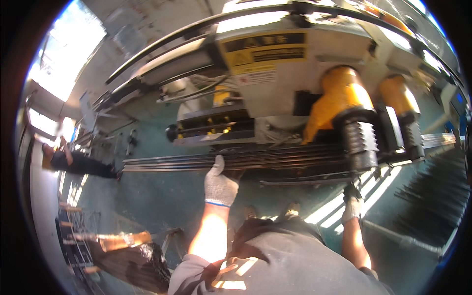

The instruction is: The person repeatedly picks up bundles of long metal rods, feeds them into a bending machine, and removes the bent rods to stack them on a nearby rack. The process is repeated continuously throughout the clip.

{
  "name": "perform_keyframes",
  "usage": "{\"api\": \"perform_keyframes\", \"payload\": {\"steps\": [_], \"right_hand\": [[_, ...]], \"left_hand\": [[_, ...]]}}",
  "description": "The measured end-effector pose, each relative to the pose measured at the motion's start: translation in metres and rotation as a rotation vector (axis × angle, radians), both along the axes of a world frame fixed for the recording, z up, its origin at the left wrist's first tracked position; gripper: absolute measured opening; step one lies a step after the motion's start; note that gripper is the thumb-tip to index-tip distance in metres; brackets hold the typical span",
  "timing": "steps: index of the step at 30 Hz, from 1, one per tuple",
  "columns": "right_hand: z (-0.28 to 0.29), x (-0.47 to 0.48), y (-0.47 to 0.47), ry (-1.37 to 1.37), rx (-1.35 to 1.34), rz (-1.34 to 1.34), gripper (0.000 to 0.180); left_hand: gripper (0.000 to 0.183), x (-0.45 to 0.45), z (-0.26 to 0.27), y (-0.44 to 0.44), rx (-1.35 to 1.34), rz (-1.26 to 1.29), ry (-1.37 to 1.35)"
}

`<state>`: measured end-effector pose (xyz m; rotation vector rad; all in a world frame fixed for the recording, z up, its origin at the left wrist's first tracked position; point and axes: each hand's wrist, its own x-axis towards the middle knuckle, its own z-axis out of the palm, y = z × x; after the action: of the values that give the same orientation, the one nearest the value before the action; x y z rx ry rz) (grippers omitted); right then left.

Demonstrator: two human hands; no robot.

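Note:
My left hand [221, 188], in a white knit glove with a blue cuff edge, is at the near side of a bundle of long, thin metal bars [177, 162]. Its thumb lies across the bars; the other fingers are hidden beneath them. The bars run sideways along the front of a large machine [273, 88], past a ribbed metal cylinder [361, 142] under an orange-yellow housing [344, 88]. My right hand [353, 209], also gloved, is below that cylinder. Its fingers look dark and blurred, and whether they hold anything is unclear.
A second yellow housing [400, 94] stands further right. Many dark rods [431, 195] lie at the right. At lower left is a dark bundle of long stock [129, 263] near a rack [79, 243]. Another person [79, 160] stands at far left. A yellow warning sign [265, 51] bears writing.

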<state>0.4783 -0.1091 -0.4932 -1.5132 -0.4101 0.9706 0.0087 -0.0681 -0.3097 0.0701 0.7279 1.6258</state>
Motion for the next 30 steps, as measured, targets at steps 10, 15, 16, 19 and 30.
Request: {"api": "perform_keyframes", "payload": {"steps": [10,15,16,19,30], "right_hand": [[-0.104,-0.038,-0.116,-0.079,-0.516,0.038,0.026],[-0.083,-0.102,-0.139,-0.07,-0.556,0.154,0.026],[-0.085,-0.104,-0.14,-0.065,-0.562,0.196,0.025],[-0.152,-0.059,-0.176,-0.323,-0.479,0.343,0.021],[-0.101,-0.094,-0.151,-0.039,-0.527,0.088,0.015]], "left_hand": [[0.05,-0.298,-0.007,-0.05,-0.024,0.373,0.123],[0.049,-0.46,-0.012,-0.089,-0.051,0.529,0.218],[0.049,-0.488,-0.014,-0.099,-0.054,0.546,0.243],[0.05,-0.513,-0.016,-0.078,-0.117,0.49,0.299],[0.045,-0.487,0.009,-0.101,-0.031,0.306,0.45]]}}
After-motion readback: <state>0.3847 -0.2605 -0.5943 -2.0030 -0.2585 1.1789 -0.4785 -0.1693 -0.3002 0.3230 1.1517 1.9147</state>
